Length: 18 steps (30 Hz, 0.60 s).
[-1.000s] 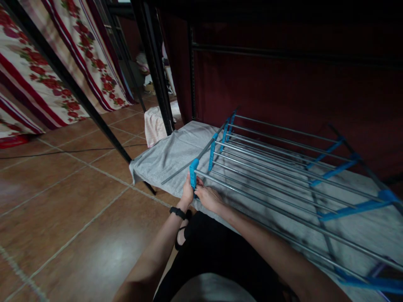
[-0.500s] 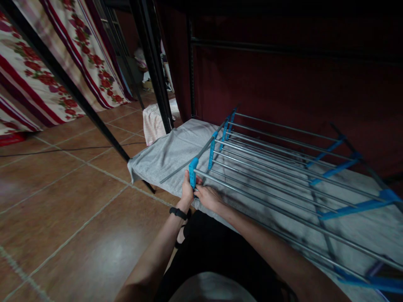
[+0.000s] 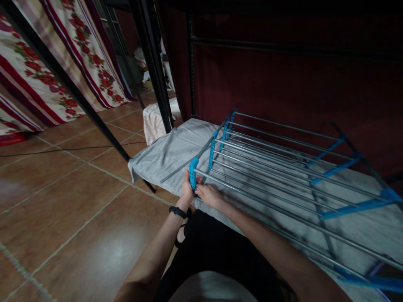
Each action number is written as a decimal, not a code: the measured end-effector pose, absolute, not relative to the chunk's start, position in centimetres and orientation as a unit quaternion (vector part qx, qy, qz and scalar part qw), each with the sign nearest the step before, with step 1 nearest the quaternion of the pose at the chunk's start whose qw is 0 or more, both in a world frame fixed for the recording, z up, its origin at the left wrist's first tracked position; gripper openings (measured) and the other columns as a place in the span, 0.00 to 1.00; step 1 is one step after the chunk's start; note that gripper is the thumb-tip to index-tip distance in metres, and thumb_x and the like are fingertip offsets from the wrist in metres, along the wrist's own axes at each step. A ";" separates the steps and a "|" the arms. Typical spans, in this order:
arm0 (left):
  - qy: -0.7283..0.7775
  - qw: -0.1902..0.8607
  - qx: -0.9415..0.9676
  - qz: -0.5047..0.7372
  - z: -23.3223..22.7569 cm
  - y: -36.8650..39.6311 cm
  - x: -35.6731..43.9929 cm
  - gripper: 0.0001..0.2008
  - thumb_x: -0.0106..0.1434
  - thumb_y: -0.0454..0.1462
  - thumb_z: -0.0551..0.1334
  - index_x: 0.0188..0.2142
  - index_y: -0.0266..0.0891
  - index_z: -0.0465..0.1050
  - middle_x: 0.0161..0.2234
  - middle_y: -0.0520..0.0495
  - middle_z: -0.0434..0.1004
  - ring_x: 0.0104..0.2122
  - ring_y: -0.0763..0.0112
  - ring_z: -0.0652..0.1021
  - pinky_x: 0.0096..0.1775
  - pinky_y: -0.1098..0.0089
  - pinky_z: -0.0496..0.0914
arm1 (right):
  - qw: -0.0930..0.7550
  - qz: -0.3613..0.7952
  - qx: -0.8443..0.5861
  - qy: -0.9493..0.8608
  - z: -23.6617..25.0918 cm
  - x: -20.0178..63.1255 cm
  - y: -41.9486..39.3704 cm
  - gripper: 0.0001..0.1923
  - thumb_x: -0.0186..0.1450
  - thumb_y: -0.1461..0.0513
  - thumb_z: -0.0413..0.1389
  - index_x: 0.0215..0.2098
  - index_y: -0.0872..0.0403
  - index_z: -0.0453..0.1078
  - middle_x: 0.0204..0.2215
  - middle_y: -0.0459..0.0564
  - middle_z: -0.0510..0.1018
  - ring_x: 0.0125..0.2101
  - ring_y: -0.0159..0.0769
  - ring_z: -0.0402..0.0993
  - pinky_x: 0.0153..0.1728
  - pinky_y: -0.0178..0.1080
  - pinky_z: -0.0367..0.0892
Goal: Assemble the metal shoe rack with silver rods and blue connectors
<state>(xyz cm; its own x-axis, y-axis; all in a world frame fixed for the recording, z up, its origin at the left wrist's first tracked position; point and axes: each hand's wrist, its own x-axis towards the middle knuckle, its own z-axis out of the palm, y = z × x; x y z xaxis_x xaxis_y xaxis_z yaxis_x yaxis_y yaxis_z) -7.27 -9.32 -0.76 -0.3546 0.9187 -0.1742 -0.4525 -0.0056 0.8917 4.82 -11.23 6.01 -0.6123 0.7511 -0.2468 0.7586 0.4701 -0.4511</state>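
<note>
A metal drying rack (image 3: 267, 167) with blue plastic joints lies on a grey cloth (image 3: 176, 151), its near left corner in front of me. My left hand (image 3: 188, 188) is closed around the blue end piece (image 3: 192, 174) at that corner, with a dark band on the wrist. Against the lower part of the same piece, my right hand (image 3: 209, 196) pinches with its fingertips, close beside the left hand. Whatever lies between those right fingertips is too small and covered to make out fully.
Black metal posts (image 3: 159, 75) frame the cloth-covered surface, with a slanting bar (image 3: 69, 88) at the left. A dark red sheet (image 3: 283, 92) hangs behind. Floral curtains (image 3: 72, 58), a striped cloth (image 3: 154, 123) and a thin cable (image 3: 78, 149) are over the tiled floor.
Almost nothing differs. My right hand has shifted very slightly at the lower end of the blue piece; the left hand and the rack keep their places.
</note>
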 end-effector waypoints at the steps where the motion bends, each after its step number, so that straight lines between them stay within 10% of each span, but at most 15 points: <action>1: 0.485 0.511 0.242 0.667 -0.7 -9.3 -7.2 0.26 0.68 0.54 0.50 0.22 0.41 0.68 0.20 0.49 0.72 0.22 0.69 0.75 0.28 0.69 0.72 | 0.007 -0.263 0.440 0.859 6.0 4.8 -11.3 0.17 0.75 0.58 0.46 0.58 0.49 0.69 0.53 0.51 0.80 0.53 0.39 0.76 0.48 0.36 0.66; 18: 0.529 0.458 0.252 0.668 -0.9 -9.5 -7.1 0.25 0.68 0.53 0.54 0.21 0.42 0.70 0.20 0.48 0.73 0.25 0.66 0.76 0.33 0.68 0.73 | 0.020 -0.263 0.488 0.832 6.6 4.4 -11.5 0.24 0.75 0.55 0.47 0.67 0.49 0.56 0.50 0.54 0.81 0.48 0.43 0.79 0.45 0.39 0.68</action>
<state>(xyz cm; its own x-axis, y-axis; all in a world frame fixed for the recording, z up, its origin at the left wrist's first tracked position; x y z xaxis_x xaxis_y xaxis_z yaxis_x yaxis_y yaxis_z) -7.08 -9.52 -0.95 -0.4526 0.8793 -0.1478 -0.3455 -0.0201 0.9382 4.40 -11.53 6.61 -0.5230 0.8011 -0.2909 0.8227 0.3853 -0.4180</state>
